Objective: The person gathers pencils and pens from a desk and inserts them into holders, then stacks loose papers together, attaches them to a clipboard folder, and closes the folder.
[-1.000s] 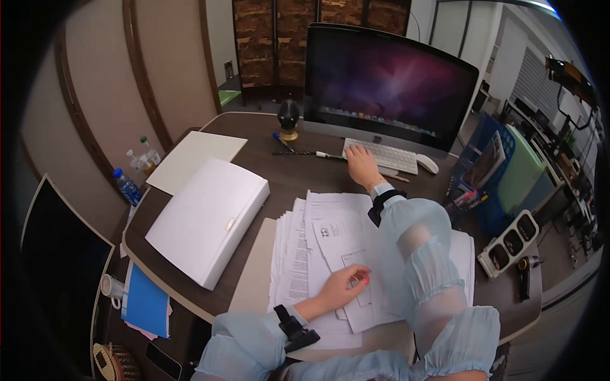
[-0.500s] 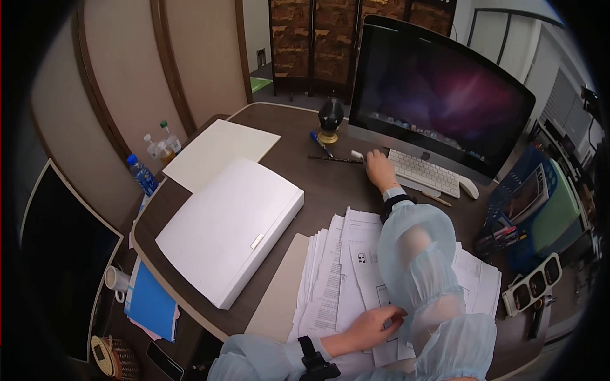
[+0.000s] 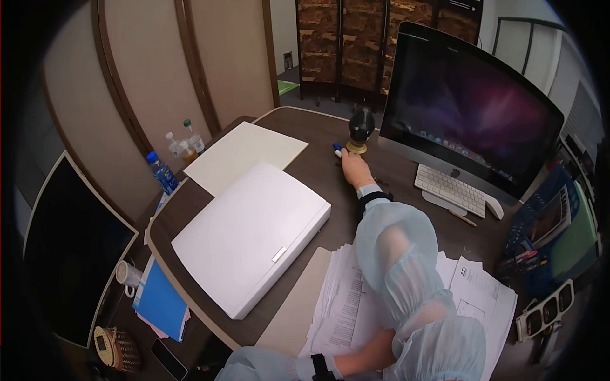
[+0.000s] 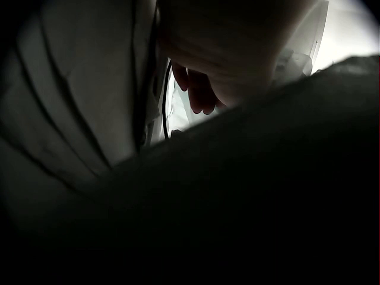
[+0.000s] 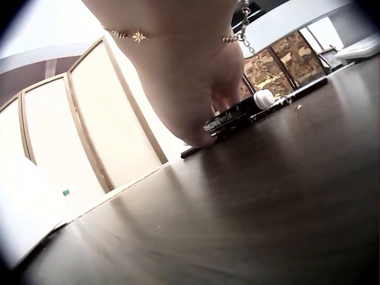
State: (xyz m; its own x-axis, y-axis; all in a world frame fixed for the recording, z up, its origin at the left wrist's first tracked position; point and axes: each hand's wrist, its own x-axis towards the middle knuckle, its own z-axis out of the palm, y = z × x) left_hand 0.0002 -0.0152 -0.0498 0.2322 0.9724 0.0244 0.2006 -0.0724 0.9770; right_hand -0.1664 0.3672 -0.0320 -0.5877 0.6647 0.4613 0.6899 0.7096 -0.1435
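Observation:
In the head view my right hand (image 3: 357,170) reaches to the desk's far part, beside a blue pen (image 3: 337,147) and a dark ornament on a gold base (image 3: 361,127). In the right wrist view the right hand (image 5: 184,77) pinches a black marker with a white end (image 5: 237,113) low over the desktop; the fingertips are partly hidden. My left hand (image 3: 380,348) lies over the paper stack (image 3: 340,311), largely covered by the right sleeve. Dark in the left wrist view, the left hand (image 4: 231,53) shows loosely bent fingers and no held object.
A white box (image 3: 251,235) and a cream board (image 3: 248,155) are on the desk's left side. At the right stand a computer screen (image 3: 473,114), a keyboard (image 3: 450,189), a mouse (image 3: 494,206) and a blue file rack (image 3: 530,216). Bottles (image 3: 162,173) stand beyond the left edge.
My right hand has moved left from the keyboard, and the marker's white end is now beside the blue pen. The left hand has slipped beneath the right sleeve. The head view has shifted left.

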